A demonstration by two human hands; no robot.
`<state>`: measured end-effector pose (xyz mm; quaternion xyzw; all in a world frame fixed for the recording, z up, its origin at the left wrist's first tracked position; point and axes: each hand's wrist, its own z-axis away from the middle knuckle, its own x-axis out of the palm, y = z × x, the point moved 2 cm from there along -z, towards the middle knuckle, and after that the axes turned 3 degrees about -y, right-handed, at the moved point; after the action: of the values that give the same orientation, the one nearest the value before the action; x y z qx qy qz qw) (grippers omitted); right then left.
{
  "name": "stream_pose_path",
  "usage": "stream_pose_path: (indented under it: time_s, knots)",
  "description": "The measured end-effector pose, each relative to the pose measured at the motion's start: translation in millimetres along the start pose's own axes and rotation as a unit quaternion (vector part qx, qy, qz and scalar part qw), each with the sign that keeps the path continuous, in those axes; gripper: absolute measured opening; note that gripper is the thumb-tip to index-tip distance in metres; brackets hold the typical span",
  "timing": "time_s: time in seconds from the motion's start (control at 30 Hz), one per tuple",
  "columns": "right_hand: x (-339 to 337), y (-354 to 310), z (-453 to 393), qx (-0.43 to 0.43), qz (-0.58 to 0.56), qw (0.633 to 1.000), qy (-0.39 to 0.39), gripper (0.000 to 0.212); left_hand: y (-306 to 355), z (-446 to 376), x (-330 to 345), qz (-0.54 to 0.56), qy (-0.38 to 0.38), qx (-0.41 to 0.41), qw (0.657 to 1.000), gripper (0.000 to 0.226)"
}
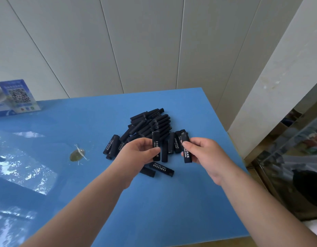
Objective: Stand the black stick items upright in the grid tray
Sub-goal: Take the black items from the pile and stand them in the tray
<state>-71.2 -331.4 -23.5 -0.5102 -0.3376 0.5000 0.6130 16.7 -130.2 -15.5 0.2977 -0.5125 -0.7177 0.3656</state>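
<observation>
Two hands are out over a blue tabletop (172,202), and each one holds a black stick. The left hand (136,154) has its fingers (155,150) and thumb curled around one stick (156,146). That stick points up and away, and it has white writing down its side. The right hand (205,154) pinches another stick (186,148) between its thumb and fingers. This stick is tilted a little and also has white writing on it. The two held sticks are near each other but do not touch.

Behind the hands is a messy pile of black sticks (150,125) lying flat on the tabletop. Some sticks lie on top of others. A few loose sticks (161,169) lie just under the hands, and two more (111,147) lie side by side just left of the left hand.

A small brown leaf-like thing (77,155) lies on the tabletop, well to the left of the pile. At the far left corner stands a blue card with a square code (18,95) on it. A grey panel wall (136,41) is behind the tabletop.
</observation>
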Motion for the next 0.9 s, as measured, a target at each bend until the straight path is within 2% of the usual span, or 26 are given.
stream_pose_path:
  time_s: [0.23, 0.33, 0.43, 0.7, 0.9]
  knots:
    - [9.1, -1.0, 3.1, -0.037, -0.05, 0.998, 0.032, 0.013, 3.2, 9.5, 3.7, 0.034, 0.033, 0.014, 0.999, 0.013]
    - [19.4, -4.3, 0.1, -0.043, -0.103, 0.994, 0.007, 0.014, 2.5, 15.1, -2.2, 0.026, 0.069, 0.017, 0.997, 0.015]
    - [34.2, -10.1, -3.4, -0.049, -0.106, 0.993, -0.034, 0.015, 2.7, 24.8, -13.5, 0.027, 0.089, 0.029, 0.995, 0.019]
    - [96.6, -33.1, -5.3, -0.081, -0.012, 0.991, -0.104, 0.008, -3.3, 65.3, -67.7, 0.088, 0.15, 0.045, 0.984, 0.02]
    - [168.4, -45.6, 3.1, -0.1, 0.037, 0.982, -0.159, 0.006, -21.0, 103.9, -124.3, 0.115, 0.2, 0.052, 0.972, 0.013]
